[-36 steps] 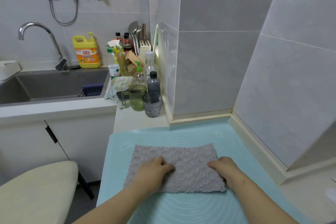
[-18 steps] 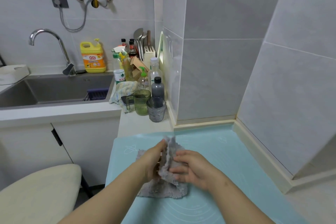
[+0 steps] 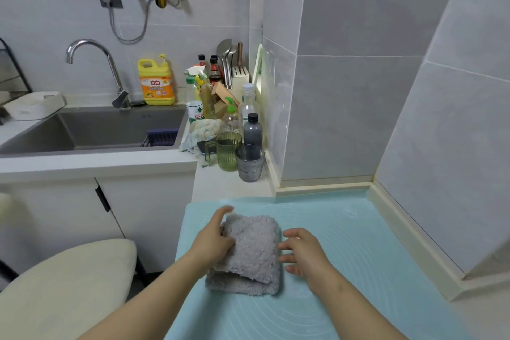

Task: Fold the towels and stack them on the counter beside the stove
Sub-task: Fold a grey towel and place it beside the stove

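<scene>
Lying on mat: grey towel (image 3: 252, 251), folded into a thick pad; top layer is shorter, so bottom layer shows at near edge.
Towel spot: left-centre of the light-blue mat (image 3: 358, 229), which covers the bench (image 3: 229, 188) up to the tiled wall corner.
L hand (image 3: 214, 241): against towel's left side, fingers fairly straight along the edge, thumb on the top layer; presses, no curl round the fabric that I can see.
R hand (image 3: 302, 255): just right of towel, fingers spread & relaxed, tips at the right edge; holds nothing.
Bench past mat: green ribbed glass (image 3: 227, 150) w/ grey glass (image 3: 249, 163) just beside it on the right, dark bottle (image 3: 252, 132) behind them, phone (image 3: 205, 146) on a pale cloth (image 3: 202, 131) to the left.
Back corner: spray & sauce bottles packed tight, knife block (image 3: 240, 77) w/ utensils sticking up.
Sink (image 3: 110, 130): steel, set in the bench at left; curved tap (image 3: 91, 63) over it, yellow detergent jug (image 3: 156, 83) at the wall to the right of the tap.
Far left: white tray (image 3: 33, 103) by the sink rim.
Lower left: cream padded seat (image 3: 63, 284), below bench level.
</scene>
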The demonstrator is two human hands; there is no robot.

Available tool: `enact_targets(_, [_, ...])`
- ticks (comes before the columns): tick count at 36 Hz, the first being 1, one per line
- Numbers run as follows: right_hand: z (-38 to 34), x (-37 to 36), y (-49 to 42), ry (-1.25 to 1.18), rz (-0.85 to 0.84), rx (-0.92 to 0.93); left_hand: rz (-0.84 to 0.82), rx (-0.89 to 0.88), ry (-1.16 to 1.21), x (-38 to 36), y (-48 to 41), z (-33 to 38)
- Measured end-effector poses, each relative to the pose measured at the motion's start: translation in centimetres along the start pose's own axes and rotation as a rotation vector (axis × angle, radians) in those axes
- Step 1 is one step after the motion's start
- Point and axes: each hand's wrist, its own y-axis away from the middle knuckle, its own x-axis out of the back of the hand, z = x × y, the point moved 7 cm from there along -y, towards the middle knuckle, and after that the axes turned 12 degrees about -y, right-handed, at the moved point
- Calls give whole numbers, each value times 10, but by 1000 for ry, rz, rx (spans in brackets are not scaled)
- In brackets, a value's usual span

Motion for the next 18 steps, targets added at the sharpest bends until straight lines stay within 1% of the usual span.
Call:
enact_targets(4, [7,-10,-3,179,1,54,27,-14,-143,-4,-3,-11])
enact_targets(6, [8,-13,-3,308,-6,125,33,-17,-194,-5,-5,-15])
enact_targets(7, [7,-15,-1,415,-6,184,33,-22,-220,-6,-6,-16])
enact_targets(9, [2,-19,5,759,10,331,66,-53,-327,-8,-8,-19])
enact_targets(10, [-1,-24,9,909,2,403,101,-65,-404,-7,-9,-21])
enact_targets(11, [-2,-30,12,1006,-21,455,150,-69,-471,-6,-7,-22])
enact_targets(12, [-2,-37,13,1072,-53,482,216,-84,-520,-5,-5,-22])
enact_targets(14, [2,-47,10,1149,-109,474,335,-189,-574,-5,0,-15])
enact_targets(15, [5,-51,7,1184,-128,458,334,-260,-586,-8,2,-10])
enact_targets(16, [8,-54,3,1222,-142,445,294,-320,-620,-14,1,-6])
enact_targets(17, [12,-56,0,1257,-152,434,212,-342,-663,-23,-1,-5])
enact_targets(18, [16,-58,-3,1283,-160,418,106,-307,-695,-33,-2,-12])
